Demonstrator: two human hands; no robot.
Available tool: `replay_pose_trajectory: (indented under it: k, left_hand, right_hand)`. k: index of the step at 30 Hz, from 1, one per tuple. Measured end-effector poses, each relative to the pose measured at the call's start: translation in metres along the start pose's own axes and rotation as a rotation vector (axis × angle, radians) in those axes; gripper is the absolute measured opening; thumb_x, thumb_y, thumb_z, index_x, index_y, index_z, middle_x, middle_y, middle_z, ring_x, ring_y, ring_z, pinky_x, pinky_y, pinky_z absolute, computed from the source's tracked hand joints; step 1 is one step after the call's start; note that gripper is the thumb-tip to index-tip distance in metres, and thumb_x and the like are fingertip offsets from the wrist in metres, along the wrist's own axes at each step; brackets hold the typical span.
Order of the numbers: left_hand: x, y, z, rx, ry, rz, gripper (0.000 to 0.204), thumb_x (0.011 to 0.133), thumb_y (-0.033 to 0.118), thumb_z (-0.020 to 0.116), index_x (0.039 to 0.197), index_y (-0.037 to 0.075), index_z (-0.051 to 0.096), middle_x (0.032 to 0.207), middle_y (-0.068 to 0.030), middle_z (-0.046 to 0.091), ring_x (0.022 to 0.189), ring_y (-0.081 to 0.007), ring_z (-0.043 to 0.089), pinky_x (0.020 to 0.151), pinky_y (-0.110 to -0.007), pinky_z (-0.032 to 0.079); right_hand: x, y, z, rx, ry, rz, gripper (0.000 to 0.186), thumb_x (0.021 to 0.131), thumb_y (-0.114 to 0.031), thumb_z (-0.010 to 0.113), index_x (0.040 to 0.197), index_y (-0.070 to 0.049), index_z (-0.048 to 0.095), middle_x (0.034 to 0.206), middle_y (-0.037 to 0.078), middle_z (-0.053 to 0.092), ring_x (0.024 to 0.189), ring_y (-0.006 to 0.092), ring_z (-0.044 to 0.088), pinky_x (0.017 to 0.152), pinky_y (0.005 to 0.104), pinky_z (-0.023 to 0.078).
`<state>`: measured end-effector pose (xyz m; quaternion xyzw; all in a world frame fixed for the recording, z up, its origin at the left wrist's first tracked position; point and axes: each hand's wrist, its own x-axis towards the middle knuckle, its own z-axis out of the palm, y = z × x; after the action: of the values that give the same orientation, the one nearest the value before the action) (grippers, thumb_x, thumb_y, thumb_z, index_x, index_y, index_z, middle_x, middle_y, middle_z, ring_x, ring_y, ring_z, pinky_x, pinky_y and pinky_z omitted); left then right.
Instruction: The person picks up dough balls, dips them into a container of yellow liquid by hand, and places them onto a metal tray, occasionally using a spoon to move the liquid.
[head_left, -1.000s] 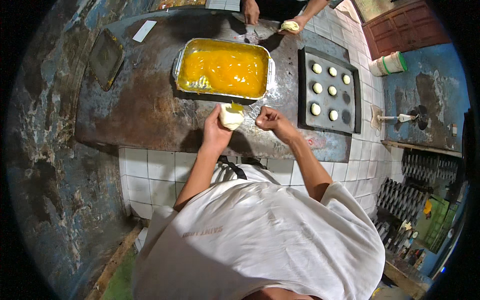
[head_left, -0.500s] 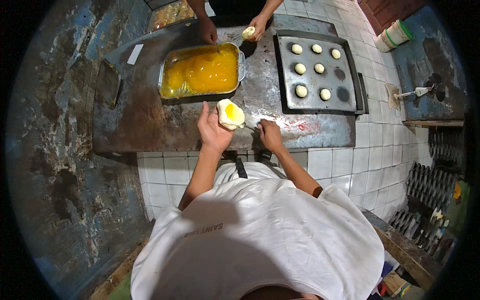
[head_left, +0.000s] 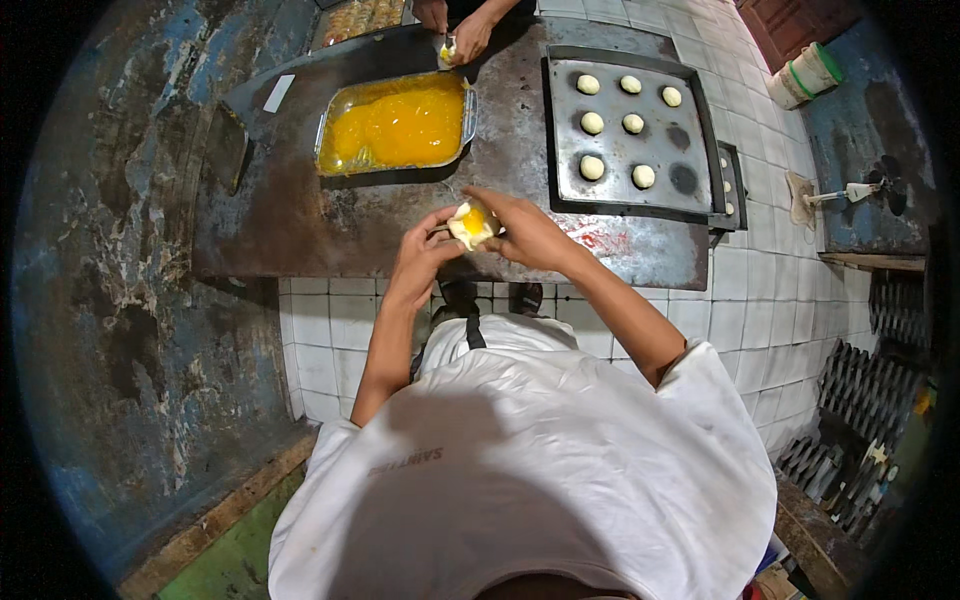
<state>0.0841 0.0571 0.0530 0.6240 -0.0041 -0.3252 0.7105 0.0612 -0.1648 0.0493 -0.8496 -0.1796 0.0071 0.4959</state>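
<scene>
A flattened piece of pale dough [head_left: 466, 239] with yellow filling [head_left: 474, 221] at its centre is held between my two hands, above the table's near edge. My left hand [head_left: 416, 258] cups it from the left, fingers curled against its side. From the right, my right hand [head_left: 532, 236] closes on the dough's other edge, with fingers reaching over the far side. Whether a thin tool is still within my right fingers cannot be made out. Just beyond sits a rectangular metal pan [head_left: 321, 158] of glossy yellow filling [head_left: 405, 128].
A dark baking tray [head_left: 612, 150] with several round dough balls [head_left: 592, 123] lies at the right of the metal table [head_left: 290, 235]. Across it, a co-worker's hands [head_left: 472, 38] hold another filled dough piece [head_left: 447, 52]. A white strip [head_left: 279, 93] lies far left.
My right hand has come up from the table edge to the dough, and the dough's edges are now drawn up around the filling. The co-worker's hands have moved from the pan to their dough.
</scene>
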Motion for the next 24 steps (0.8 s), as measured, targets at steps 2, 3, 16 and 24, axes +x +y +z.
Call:
replay_pose_trajectory:
  k: [2, 3, 16, 24]
  left_hand:
    - [-0.006, 0.005, 0.004, -0.002, 0.022, 0.03, 0.062, 0.079, -0.01, 0.069, 0.139, -0.001, 0.055, 0.119, -0.0064, 0.064, 0.112, -0.0176, 0.062, 0.097, -0.03, 0.05]
    - [-0.008, 0.008, 0.007, 0.089, 0.02, 0.132, 0.061, 0.078, -0.011, 0.069, 0.137, 0.0, 0.057, 0.118, -0.0063, 0.065, 0.11, -0.0174, 0.063, 0.095, -0.03, 0.051]
    - [-0.003, 0.027, -0.009, -0.485, 0.374, 0.474, 0.022, 0.102, 0.012, 0.062, 0.118, -0.001, 0.06, 0.118, -0.0157, 0.069, 0.108, -0.0209, 0.066, 0.101, -0.032, 0.048]
    - [-0.032, 0.068, -0.025, -0.605, -0.091, 0.552, 0.033, 0.103, 0.02, 0.053, 0.124, -0.004, 0.065, 0.14, -0.0232, 0.057, 0.127, -0.0283, 0.058, 0.11, -0.04, 0.044]
  right_hand:
    - [0.006, -0.01, -0.007, -0.001, 0.02, -0.018, 0.071, 0.077, -0.013, 0.084, 0.14, -0.003, 0.052, 0.122, 0.026, 0.066, 0.11, 0.0405, 0.066, 0.089, 0.0415, 0.054]
    - [0.007, -0.015, -0.01, -0.017, 0.044, 0.05, 0.06, 0.079, -0.018, 0.084, 0.131, -0.001, 0.059, 0.112, 0.024, 0.069, 0.101, 0.0392, 0.069, 0.085, 0.0405, 0.055]
    - [0.032, -0.08, 0.037, 0.26, 0.216, 0.222, 0.037, 0.088, -0.022, 0.078, 0.117, 0.001, 0.072, 0.088, 0.016, 0.075, 0.075, 0.0218, 0.071, 0.071, 0.0373, 0.053]
    - [0.077, -0.103, 0.049, 0.538, 0.428, 0.261, 0.025, 0.082, -0.018, 0.084, 0.093, 0.0, 0.072, 0.083, 0.003, 0.067, 0.077, 0.0131, 0.062, 0.074, 0.0278, 0.05]
